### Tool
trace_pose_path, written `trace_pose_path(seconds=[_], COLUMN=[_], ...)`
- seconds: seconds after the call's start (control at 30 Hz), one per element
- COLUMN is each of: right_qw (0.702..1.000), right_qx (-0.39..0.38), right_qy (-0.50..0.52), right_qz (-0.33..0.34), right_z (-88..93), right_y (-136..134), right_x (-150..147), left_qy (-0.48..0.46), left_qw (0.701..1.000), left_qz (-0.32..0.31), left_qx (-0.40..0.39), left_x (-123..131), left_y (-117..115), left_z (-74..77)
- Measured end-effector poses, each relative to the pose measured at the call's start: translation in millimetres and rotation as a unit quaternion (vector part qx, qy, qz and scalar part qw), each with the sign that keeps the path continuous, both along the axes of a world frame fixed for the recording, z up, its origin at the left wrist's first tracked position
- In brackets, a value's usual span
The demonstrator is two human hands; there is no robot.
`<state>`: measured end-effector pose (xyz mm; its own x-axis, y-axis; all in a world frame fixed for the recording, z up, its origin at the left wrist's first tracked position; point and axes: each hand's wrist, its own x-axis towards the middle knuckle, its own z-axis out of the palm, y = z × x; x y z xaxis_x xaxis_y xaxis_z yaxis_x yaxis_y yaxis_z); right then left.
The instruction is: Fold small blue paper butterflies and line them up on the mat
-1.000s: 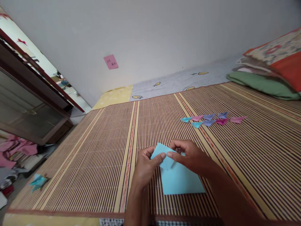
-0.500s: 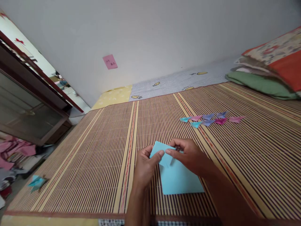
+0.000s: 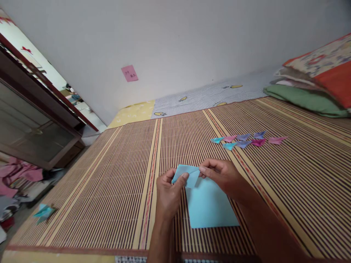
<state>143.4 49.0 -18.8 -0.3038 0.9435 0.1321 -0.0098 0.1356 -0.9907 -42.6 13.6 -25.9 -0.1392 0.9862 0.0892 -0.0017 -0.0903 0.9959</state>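
The left hand (image 3: 168, 195) and right hand (image 3: 221, 175) pinch a folded blue paper (image 3: 193, 176) — some fingers hide behind it — partly covering the blue sheet (image 3: 212, 210).

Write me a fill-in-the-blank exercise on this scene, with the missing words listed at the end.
1. The folded paper held by the left grip and right grip is coloured ____.
2. The flat paper lies on the striped ____.
3. The pink note is on the ____.
4. The small folded shapes grouped beyond the right grip number ____.

Missing words: blue; mat; wall; eight.
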Motion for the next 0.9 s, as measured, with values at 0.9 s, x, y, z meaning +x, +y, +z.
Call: trace_pose_path(seconds=[0.9], right_qw=[0.989], right_qx=[0.108], right_qy=[-0.097], right_qz=[-0.013], right_z=[7.2], right_y=[-5.5], right_x=[-7.2], left_qy=[-0.065], left_qw=[0.993], left_qz=[-0.083], left_qx=[-0.062], left_x=[4.8], left_y=[0.0], left_z=[1.4])
